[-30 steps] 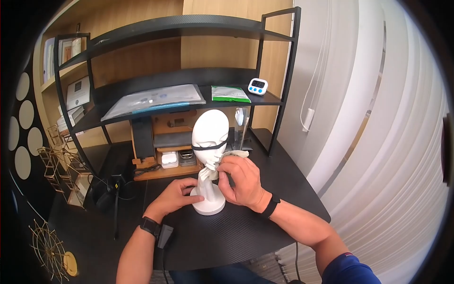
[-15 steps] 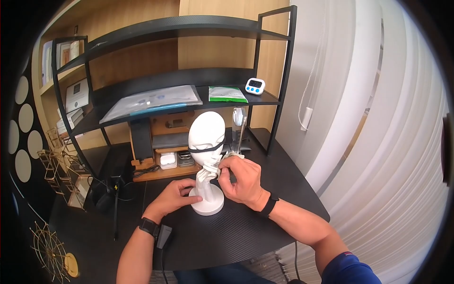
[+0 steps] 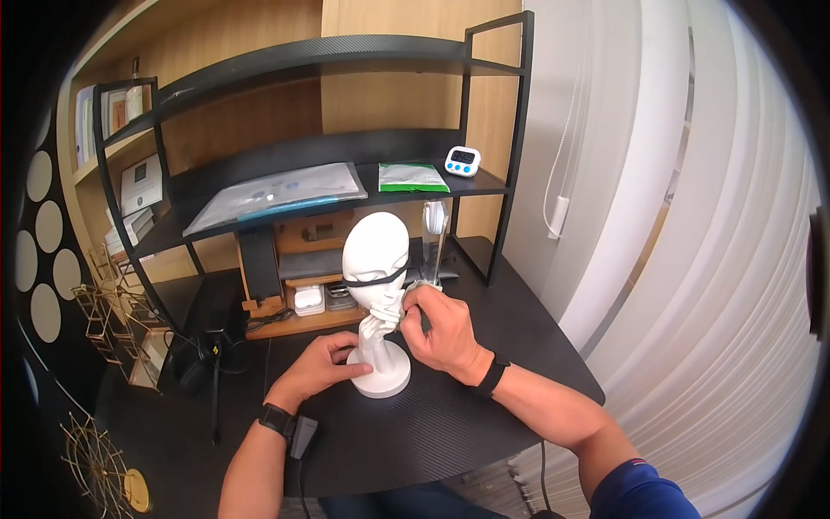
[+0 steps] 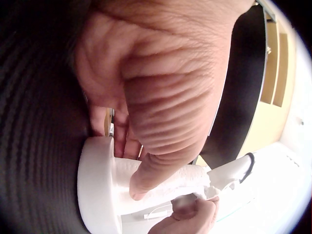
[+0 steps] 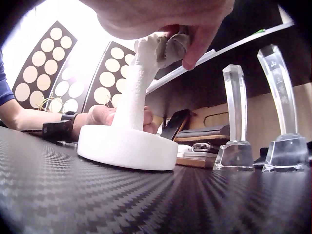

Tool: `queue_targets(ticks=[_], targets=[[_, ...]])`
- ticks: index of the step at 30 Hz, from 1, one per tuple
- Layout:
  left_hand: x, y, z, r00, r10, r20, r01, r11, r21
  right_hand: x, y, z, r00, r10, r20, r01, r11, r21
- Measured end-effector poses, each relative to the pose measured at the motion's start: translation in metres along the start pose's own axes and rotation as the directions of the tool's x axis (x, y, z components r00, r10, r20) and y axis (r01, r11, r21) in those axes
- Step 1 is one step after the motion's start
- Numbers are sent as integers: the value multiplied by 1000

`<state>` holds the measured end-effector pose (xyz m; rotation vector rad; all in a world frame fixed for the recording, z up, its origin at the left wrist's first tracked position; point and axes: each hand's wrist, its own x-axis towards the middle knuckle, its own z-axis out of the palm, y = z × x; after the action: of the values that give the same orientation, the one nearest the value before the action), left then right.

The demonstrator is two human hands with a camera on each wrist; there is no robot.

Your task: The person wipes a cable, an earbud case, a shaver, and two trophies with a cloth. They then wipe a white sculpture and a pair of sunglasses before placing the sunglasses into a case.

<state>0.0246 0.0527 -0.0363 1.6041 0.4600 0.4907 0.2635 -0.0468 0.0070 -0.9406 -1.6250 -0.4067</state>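
A white mannequin head (image 3: 377, 251) with a black band (image 3: 375, 280) across its eyes rises from a round white base (image 3: 380, 381). A sculpted white hand (image 3: 374, 330) supports its chin. My left hand (image 3: 322, 368) grips the lower stem (image 4: 161, 187), the thumb lying across its front and the fingers reaching behind. Close by the sculpted fingers, my right hand (image 3: 441, 327) pinches a crumpled pale cloth (image 5: 176, 48). In the head view most of that cloth is hidden behind the hand.
Two clear crystal trophies (image 5: 237, 117) stand to the right of the base in the right wrist view. Behind the head are a wooden organizer (image 3: 320, 324) and a black shelf (image 3: 298, 203) bearing a plastic folder, a green-edged packet (image 3: 412, 177) and a white timer (image 3: 462, 162).
The cloth flap that spread above my right hand has drawn in behind the fingers. My left hand keeps its hold on the stem. The head view has shifted slightly.
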Motion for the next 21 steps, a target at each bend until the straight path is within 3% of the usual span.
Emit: queue_targets(ticks=[2, 5, 11, 13, 14, 16, 21], targets=[[1, 2, 1, 1000, 6, -4, -6, 1000, 6, 1, 2, 1, 1000, -2, -14, 2, 1000, 16], [2, 2, 3, 1000, 5, -7, -5, 1000, 17, 1, 0, -2, 997, 13, 75, -16, 999, 43], [1, 3, 5, 1000, -12, 4, 12, 1000, -7, -1, 1, -6, 939, 177, 295, -261, 924, 278], [0, 5, 6, 1000, -9, 4, 10, 1000, -26, -4, 6, -1, 883, 258, 392, -436, 759, 484], [0, 5, 5, 1000, -8, 4, 8, 1000, -23, -5, 12, 2, 885, 256, 389, -433, 760, 485], [2, 3, 5, 1000, 7, 15, -7, 1000, -20, -8, 22, 7, 769, 326, 550, -639, 419, 646], [1, 6, 5, 1000, -7, 25, 7, 1000, -16, 0, 22, 5, 677, 283, 679, -735, 308, 605]])
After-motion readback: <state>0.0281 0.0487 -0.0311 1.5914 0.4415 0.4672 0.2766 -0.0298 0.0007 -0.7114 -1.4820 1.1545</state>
